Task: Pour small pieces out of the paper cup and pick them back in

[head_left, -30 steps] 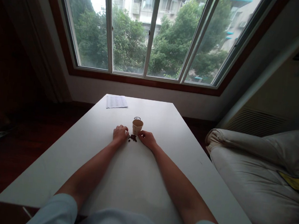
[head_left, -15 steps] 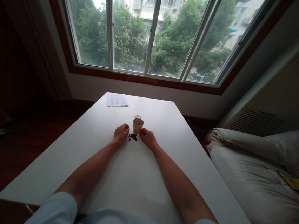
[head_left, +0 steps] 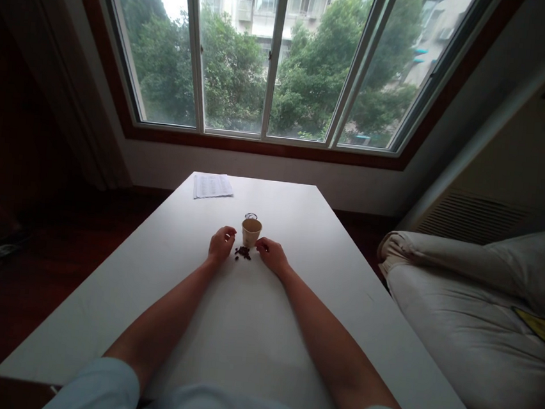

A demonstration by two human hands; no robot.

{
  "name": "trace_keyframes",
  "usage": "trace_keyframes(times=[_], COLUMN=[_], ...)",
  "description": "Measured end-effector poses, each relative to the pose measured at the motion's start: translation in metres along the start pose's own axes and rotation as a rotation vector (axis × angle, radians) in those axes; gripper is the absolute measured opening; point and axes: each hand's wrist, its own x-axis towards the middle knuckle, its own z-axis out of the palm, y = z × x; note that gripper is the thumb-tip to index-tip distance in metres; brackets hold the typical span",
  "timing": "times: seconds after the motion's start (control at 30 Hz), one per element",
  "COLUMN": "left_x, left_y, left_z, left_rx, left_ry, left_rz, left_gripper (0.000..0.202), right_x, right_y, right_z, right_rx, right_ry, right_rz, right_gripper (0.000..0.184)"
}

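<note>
A light brown paper cup (head_left: 251, 236) stands upright on the white table (head_left: 245, 337), its open top toward me. Just in front of it lies a small loose pile of dark brown bean-like pieces (head_left: 243, 252). My left hand (head_left: 222, 243) is left of cup and pile, its fingers curled with thumb and forefinger brought together. To the right, my right hand (head_left: 272, 256) is low by the cup's base, fingers bent in a pinch close to the pieces. Whether either hand holds a piece is too small to see.
Behind the cup lies a small ring-shaped thing (head_left: 251, 216). Printed sheets of paper (head_left: 213, 186) rest at the table's far left corner. A pale padded sofa (head_left: 463, 326) stands on the right, and a window (head_left: 272, 56) is beyond the table.
The view has shifted slightly. Both hands stay beside the cup, with only small finger movements; the cup and the dark pieces look the same.
</note>
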Motion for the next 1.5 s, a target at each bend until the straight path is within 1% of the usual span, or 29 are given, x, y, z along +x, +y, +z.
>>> trace_keyframes(times=[0.13, 0.23, 0.43, 0.57, 0.67, 0.8, 0.97, 1.27, 1.4, 1.5], left_x=[0.001, 0.000, -0.004, -0.008, -0.011, -0.012, -0.012, -0.012, -0.012, -0.011], left_y=[0.002, 0.008, 0.026, 0.038, 0.043, 0.045, 0.047, 0.053, 0.053, 0.050], left_z=[0.000, -0.002, -0.009, -0.013, -0.012, -0.009, -0.005, -0.005, -0.006, -0.007], left_rx=[-0.032, -0.037, 0.030, 0.047, 0.037, -0.014, -0.089, -0.121, -0.113, -0.088], left_ry=[0.065, 0.088, 0.060, 0.037, 0.018, -0.010, -0.013, -0.048, -0.036, 0.014], left_rz=[0.024, 0.016, 0.001, 0.053, 0.108, 0.106, 0.082, 0.040, 0.018, 0.037], left_gripper=[0.018, 0.018, 0.026, 0.033, 0.034, 0.036, 0.039, 0.042, 0.041, 0.038], right_x=[0.000, 0.001, 0.000, 0.000, 0.000, 0.000, 0.000, 0.001, 0.001, 0.001], right_y=[0.003, 0.003, -0.004, -0.008, -0.008, -0.008, -0.009, -0.009, -0.009, -0.007], right_z=[0.001, 0.001, -0.001, -0.001, 0.000, 0.001, 0.002, 0.003, 0.004, 0.003], right_rx=[0.005, -0.001, -0.006, -0.011, -0.038, -0.069, -0.078, -0.084, -0.083, -0.046], right_ry=[0.009, 0.016, 0.016, 0.012, 0.009, -0.008, -0.012, -0.012, 0.005, 0.041], right_rz=[0.016, 0.032, 0.067, 0.077, 0.065, 0.042, 0.010, 0.001, 0.025, 0.048], right_gripper=[0.023, 0.023, 0.023, 0.023, 0.023, 0.023, 0.022, 0.022, 0.022, 0.023])
